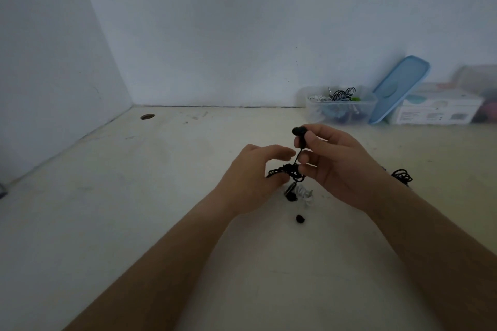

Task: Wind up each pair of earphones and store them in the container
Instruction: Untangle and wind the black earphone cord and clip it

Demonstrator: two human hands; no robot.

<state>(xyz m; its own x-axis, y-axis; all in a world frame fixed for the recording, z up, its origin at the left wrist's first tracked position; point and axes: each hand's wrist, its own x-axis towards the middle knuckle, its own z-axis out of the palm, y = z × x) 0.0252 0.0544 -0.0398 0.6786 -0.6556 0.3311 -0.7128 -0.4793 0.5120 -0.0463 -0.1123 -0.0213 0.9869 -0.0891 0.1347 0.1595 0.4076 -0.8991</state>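
Desk corner in a plain indoor room, home or small office; which of the two cannot be told. A pale, scuffed worktop (pixel 107 196) meets two bare white walls (pixel 242 21) and has a round cable hole (pixel 147 116). At the back right stand a clear plastic container (pixel 317 113) of earphones (pixel 341 94), a leaning blue lid (pixel 398 88) and a printed white box (pixel 435 113).

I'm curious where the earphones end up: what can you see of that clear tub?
The clear tub looks like see-through plastic, rectangular, upright and open. It stands on the table by the back wall, far right. Inside lie bundled earphones, white and black-and-white. A blue lid leans close beside it; whether they touch is unclear.
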